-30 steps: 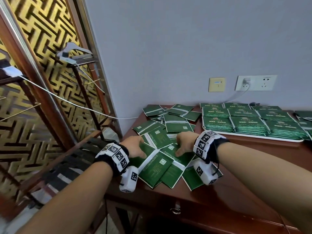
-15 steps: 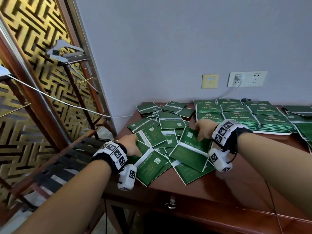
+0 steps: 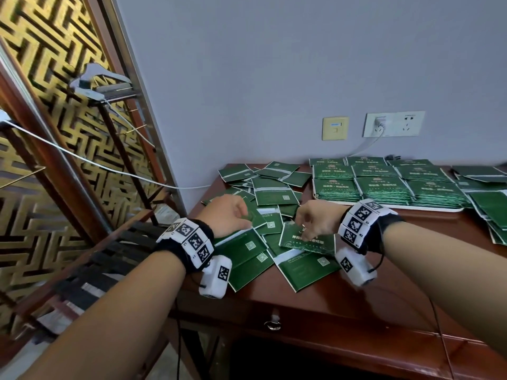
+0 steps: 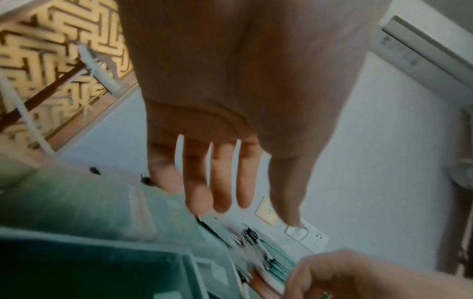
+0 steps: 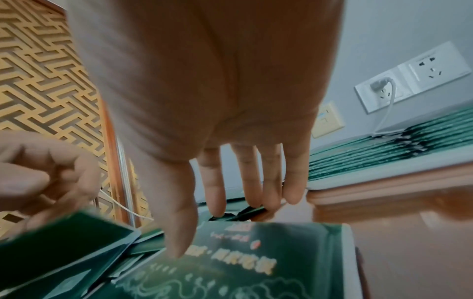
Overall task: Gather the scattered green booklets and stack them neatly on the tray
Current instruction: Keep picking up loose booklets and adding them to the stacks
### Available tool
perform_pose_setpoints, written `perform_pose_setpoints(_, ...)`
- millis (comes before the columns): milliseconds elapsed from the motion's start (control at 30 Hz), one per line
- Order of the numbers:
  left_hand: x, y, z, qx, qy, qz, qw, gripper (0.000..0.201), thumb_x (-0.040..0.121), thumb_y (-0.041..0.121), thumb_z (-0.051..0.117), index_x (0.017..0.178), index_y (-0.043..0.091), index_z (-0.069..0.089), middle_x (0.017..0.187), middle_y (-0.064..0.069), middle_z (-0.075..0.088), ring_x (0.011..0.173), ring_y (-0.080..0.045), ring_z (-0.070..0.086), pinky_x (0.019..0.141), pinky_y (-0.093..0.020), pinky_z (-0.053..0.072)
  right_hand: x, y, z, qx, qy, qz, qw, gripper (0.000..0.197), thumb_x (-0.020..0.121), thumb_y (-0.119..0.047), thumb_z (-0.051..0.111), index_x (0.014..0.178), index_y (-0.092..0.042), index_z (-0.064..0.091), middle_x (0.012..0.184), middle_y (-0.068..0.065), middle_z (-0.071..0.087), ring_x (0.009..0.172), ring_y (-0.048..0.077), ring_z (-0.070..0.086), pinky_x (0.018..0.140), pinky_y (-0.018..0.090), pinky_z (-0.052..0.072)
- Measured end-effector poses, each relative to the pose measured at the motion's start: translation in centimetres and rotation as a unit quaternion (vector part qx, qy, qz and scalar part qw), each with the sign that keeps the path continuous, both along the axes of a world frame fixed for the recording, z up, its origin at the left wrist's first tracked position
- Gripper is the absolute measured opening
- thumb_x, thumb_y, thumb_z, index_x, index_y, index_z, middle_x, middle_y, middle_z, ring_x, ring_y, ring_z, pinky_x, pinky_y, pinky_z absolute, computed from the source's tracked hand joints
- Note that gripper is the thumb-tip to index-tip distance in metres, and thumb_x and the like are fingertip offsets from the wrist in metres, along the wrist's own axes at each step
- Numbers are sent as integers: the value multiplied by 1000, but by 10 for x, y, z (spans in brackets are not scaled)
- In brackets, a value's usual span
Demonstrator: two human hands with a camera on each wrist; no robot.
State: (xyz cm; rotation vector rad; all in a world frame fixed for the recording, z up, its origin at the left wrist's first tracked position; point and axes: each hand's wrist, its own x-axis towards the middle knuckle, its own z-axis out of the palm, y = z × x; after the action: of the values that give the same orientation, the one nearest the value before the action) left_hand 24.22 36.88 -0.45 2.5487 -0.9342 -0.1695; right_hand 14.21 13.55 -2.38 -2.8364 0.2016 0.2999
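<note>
Green booklets lie scattered over the left part of the brown table. The white tray at the back holds neat rows of stacked booklets; its rim also shows in the right wrist view. My right hand is over a face-up booklet, thumb tip pressing its printed cover, fingers straight beyond its far edge. My left hand hovers over the pile, with fingertips touching a blurred booklet and the thumb held apart.
More loose booklets lie right of the tray. Behind on the wall are a socket plate with a plug and a white cable. A wooden rack stands left of the table. A key hangs at the drawer front.
My right hand lifted a booklet off the pile, turned it over and brought it down face up. My left hand moved further back onto another booklet.
</note>
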Motion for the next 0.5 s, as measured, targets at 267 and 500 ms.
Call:
perform_pose_setpoints(267, -3, 7, -17, 40, 30, 6, 999, 22, 81, 36, 74, 95, 21, 66, 95, 9, 62, 91, -12, 59, 75, -26, 46, -5, -6, -13, -9, 25, 6, 1000, 53, 70, -38, 82, 113, -20, 57, 118, 2, 58, 104, 22, 56, 88, 33, 48)
perform_pose_setpoints(500, -13, 2, -32, 189, 11, 14, 982, 51, 63, 51, 83, 100, 25, 59, 106, 2, 54, 100, -19, 51, 88, -37, 48, -3, -3, -20, -30, 13, 22, 999, 65, 61, -43, 86, 111, -22, 51, 108, 0, 58, 95, 21, 56, 78, 33, 48)
